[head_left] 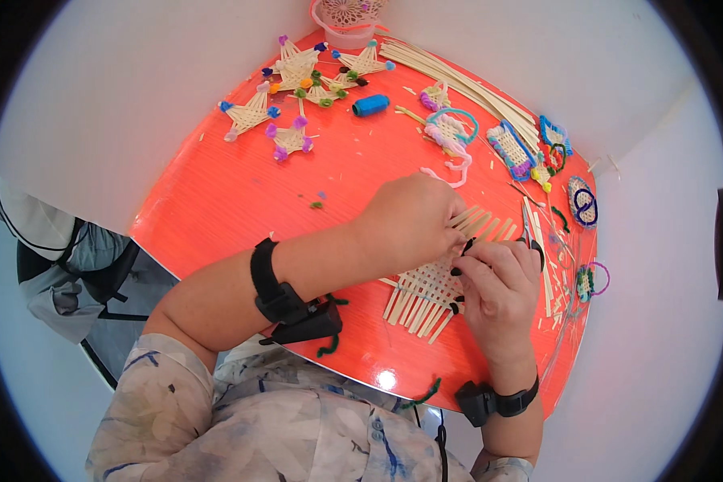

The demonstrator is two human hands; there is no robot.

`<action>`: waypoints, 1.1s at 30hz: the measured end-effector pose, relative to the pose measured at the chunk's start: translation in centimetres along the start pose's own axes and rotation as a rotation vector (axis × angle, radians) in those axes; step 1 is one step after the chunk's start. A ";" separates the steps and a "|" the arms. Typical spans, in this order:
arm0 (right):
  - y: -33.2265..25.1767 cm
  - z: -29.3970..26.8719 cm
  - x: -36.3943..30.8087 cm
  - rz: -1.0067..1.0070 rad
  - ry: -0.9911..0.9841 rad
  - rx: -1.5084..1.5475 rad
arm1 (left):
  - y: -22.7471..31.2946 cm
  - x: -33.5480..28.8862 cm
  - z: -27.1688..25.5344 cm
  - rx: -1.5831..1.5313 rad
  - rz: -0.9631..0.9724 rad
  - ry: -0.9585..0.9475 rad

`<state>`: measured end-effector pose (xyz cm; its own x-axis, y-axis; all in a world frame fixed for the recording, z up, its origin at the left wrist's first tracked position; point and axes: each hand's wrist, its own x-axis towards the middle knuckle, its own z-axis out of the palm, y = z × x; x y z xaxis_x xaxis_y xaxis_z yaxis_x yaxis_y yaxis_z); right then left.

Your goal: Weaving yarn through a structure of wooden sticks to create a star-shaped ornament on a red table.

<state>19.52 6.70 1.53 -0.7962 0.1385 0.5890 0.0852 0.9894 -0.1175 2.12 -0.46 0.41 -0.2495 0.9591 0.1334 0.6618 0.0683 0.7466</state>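
A woven mat of pale flat strips (pixel 430 285) lies on the red table near the front right, its loose strip ends fanning out above and below. My left hand (pixel 414 221) is closed on its upper left part, the fingertips partly hidden behind the knuckles. My right hand (pixel 500 281) pinches a dark fuzzy stem, like a black chenille stem (pixel 458 271), against the mat's right edge. More dark bits of it show lower on that edge. Just beyond the right fingers lies a pair of scissors (pixel 537 251) with dark handles, partly covered.
Star-shaped woven pieces with coloured tips (pixel 249 112) lie at the far left beside a blue thread spool (pixel 370 105). Long pale strips (pixel 466 80) line the back right edge. Finished yarn-trimmed pieces (pixel 512 150) sit along the right. A pink basket (pixel 347 34) stands at the back.
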 end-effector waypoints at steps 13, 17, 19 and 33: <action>-0.3 0.3 -1.3 0.536 0.142 0.687 | 0.4 0.1 -0.1 0.013 0.047 -0.002; 0.6 0.7 -1.9 0.729 0.172 0.936 | 0.1 0.2 -0.7 -0.086 -0.002 -0.107; 0.9 1.0 -2.1 0.705 0.251 0.962 | -0.1 0.3 -0.9 -0.119 0.011 -0.112; 0.7 -0.2 -1.7 0.640 0.264 0.911 | 0.3 0.2 -1.0 -0.284 -0.053 -0.077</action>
<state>21.03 7.13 0.66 -0.6033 0.7170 0.3492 -0.1219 0.3498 -0.9289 1.51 -0.50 1.29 -0.2172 0.9750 0.0478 0.4224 0.0498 0.9050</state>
